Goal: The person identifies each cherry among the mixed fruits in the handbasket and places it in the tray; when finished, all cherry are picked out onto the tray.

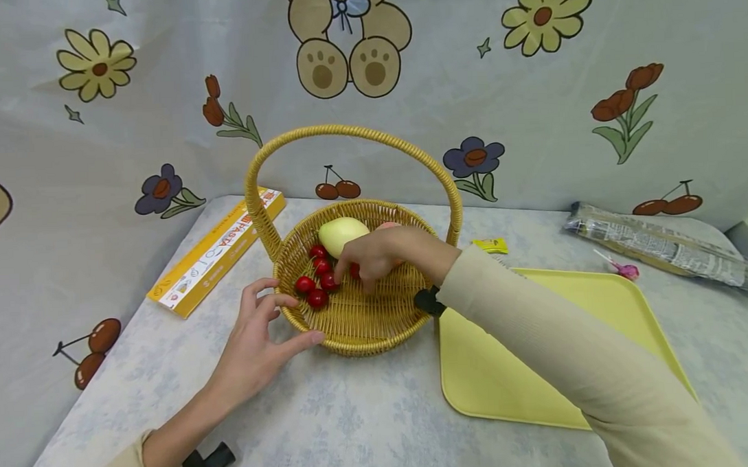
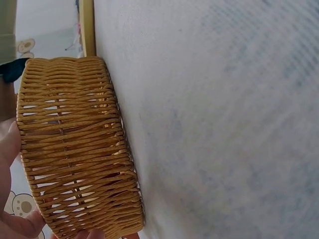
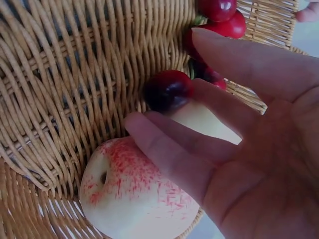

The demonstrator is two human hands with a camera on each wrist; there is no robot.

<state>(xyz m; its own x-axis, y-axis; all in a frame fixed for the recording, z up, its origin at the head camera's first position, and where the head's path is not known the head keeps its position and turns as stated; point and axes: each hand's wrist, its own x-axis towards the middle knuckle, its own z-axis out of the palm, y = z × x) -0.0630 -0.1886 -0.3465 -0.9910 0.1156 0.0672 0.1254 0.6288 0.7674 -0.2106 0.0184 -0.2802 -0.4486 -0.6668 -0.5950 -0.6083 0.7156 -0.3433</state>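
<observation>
A wicker basket (image 1: 362, 345) with a tall arched handle stands on the table. My left hand (image 1: 254, 341) holds its near left rim, thumb at the front and fingers spread along the left side. Inside the basket is my right hand (image 1: 375, 257), fingers pointing down and loosely bent. In the right wrist view its fingertips are right at a dark red cherry (image 3: 168, 90), with the thumb apart from it. Several more cherries (image 1: 317, 299) lie at the basket's left. Behind the hand are a pale yellow-green fruit (image 1: 342, 234) and a red-speckled peach (image 3: 134, 194), the peach mostly hidden in the head view.
Right of the basket lies a yellow tray (image 1: 502, 373), partly under my right forearm. Beyond it are a small yellow packet (image 1: 490, 246), a pink wrapped lollipop (image 1: 627, 272) and a long clear-wrapped package (image 1: 665, 244). A yellow pasta box (image 1: 216, 253) lies at the back left.
</observation>
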